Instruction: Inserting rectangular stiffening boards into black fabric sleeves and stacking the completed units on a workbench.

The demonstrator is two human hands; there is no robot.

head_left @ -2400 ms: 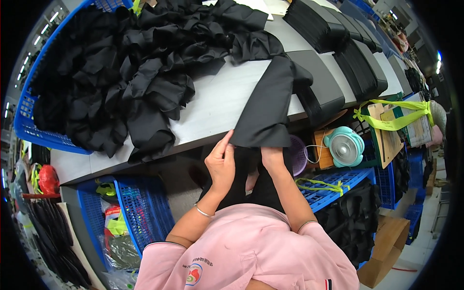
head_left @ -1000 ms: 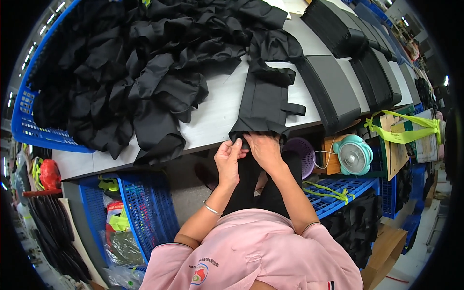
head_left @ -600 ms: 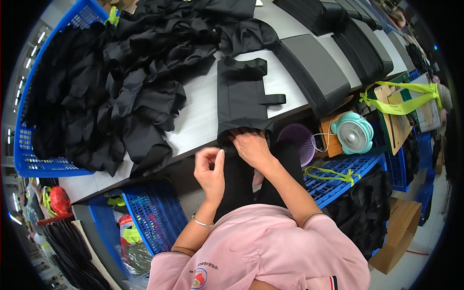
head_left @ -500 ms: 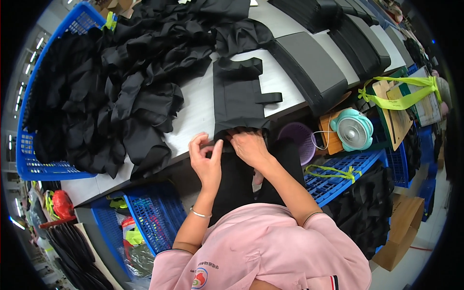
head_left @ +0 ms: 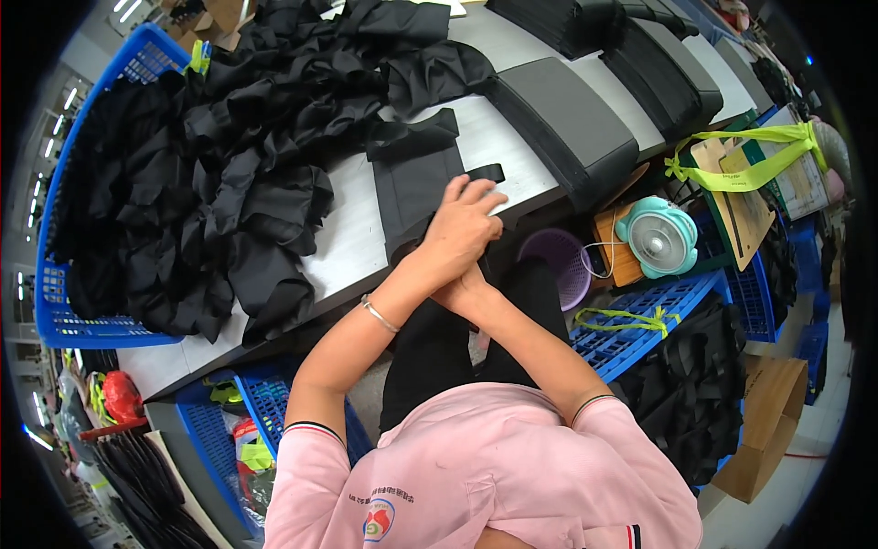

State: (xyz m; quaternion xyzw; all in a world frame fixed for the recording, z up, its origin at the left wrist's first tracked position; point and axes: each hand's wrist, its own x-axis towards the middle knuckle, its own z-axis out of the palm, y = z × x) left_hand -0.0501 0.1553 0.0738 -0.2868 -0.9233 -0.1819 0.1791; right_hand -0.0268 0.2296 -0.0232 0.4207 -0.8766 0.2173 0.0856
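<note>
Your left hand (head_left: 465, 220) lies palm down, fingers spread flat & pointing fwd, forearm reaching up across from lower left w/ a thin silver bangle at the wrist. Your right hand (head_left: 457, 295) sits under that wrist, mostly hidden; can't tell its grip. Both elbows bent, forearms crossing.

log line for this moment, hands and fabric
left hand: flat on black fabric piece | right hand: under left wrist, grip unclear | table

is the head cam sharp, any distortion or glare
Head view: strong fisheye, the table edge bows and a black rim rings the frame; even light, no glare; left hand on the black fabric piece looks sharp; dark fabric pile loses detail.
</note>
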